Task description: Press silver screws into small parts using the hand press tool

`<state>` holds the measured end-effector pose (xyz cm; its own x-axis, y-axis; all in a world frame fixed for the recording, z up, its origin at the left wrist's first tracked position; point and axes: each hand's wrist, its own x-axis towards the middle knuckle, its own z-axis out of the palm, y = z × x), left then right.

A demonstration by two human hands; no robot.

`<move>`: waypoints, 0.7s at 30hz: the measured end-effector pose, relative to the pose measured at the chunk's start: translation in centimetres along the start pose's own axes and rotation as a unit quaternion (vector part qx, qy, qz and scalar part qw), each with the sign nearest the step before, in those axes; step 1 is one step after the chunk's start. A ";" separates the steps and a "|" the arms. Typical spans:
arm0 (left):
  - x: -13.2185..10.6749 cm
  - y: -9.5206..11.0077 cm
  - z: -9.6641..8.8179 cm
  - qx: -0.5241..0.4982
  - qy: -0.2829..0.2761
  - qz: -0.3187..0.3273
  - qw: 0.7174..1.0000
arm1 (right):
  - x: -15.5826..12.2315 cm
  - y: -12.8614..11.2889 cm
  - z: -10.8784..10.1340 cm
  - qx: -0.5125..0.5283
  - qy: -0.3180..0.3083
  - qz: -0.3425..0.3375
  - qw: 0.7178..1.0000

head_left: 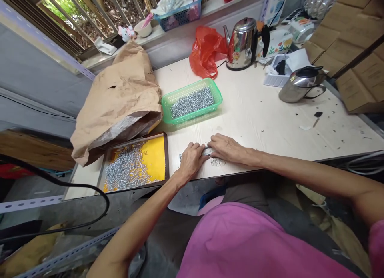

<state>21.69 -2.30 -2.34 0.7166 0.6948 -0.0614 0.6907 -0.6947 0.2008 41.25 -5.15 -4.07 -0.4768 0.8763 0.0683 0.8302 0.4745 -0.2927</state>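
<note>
My pale worktop (255, 126) bears a metal strip (207, 151) near me, a yellow-lined tray (157, 154) near left, a brown paper bag (120, 90) behind it, a green basket (195, 115) mid-left, a red bag (205, 50) and steel kettle (240, 46) far, a steel jug (298, 86) right.

Left hand (192, 159) and right hand (227, 148) cover most of that metal strip (207, 151) mid-frame, boxes (345, 38) chopped off far right, kettle (241, 42) logo's too tiny to read tbh.

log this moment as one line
left hand: holds grey strip | right hand: holds same grey strip | tray: left of hands, metal pins inside | green basket: beyond hands, metal pins inside
</note>
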 end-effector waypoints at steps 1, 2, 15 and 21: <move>-0.5 0.3 0.3 -0.003 0.023 -0.001 1.000 | 0.0 0.5 -0.2 0.004 -0.001 -0.015 1.000; -1.1 0.7 0.7 -0.008 0.048 0.000 0.999 | 0.0 1.0 -0.4 0.009 -0.007 -0.031 0.999; -4.7 5.0 4.8 -0.091 0.136 0.051 0.985 | 5.7 0.5 -1.7 -0.061 0.013 0.075 0.995; -4.8 4.7 6.0 -0.133 0.106 0.024 0.985 | 7.5 -6.7 -0.3 -0.041 -0.043 -0.251 0.966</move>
<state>22.13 -10.01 -6.93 0.6922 0.7050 0.1545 0.5864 -0.6742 0.4490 32.20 -1.74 -1.28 -0.8452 0.5249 0.1009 0.5058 0.8465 -0.1662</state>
